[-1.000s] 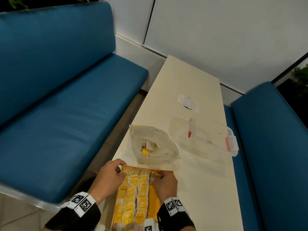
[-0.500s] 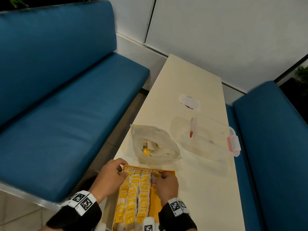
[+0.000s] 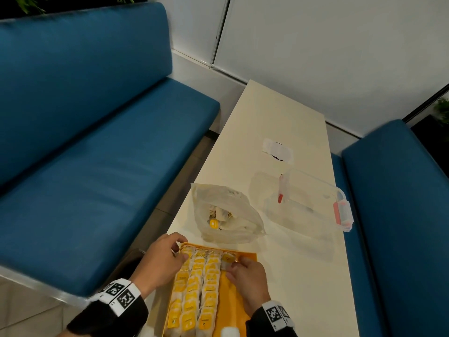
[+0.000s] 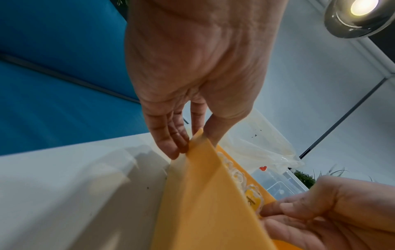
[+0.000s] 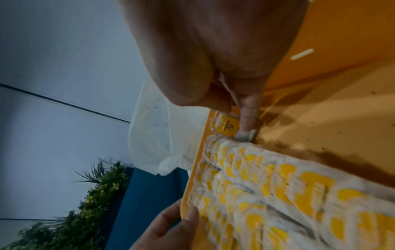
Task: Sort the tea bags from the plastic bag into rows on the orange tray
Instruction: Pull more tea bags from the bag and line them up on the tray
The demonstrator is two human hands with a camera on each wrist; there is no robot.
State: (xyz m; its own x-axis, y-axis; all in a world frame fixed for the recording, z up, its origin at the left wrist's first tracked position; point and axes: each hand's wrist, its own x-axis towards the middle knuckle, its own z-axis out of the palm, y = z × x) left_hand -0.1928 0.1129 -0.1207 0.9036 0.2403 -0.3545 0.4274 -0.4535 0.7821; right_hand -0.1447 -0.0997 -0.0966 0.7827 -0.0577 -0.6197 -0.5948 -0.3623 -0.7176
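The orange tray lies at the table's near end with three rows of yellow-tagged tea bags on its left part. My left hand pinches the tray's far left corner, thumb inside the rim and fingers outside. My right hand pinches one tea bag between thumb and forefinger, low on the tray beside the far end of the third row. The plastic bag lies just beyond the tray, open towards me, with a few tea bags inside.
A clear lidded box with red latches sits right of the plastic bag, and a white paper scrap lies farther up the cream table. Blue benches flank the table on both sides.
Both hands keep their places at the tray's far end. The right hand has only shifted slightly with the tea bag.
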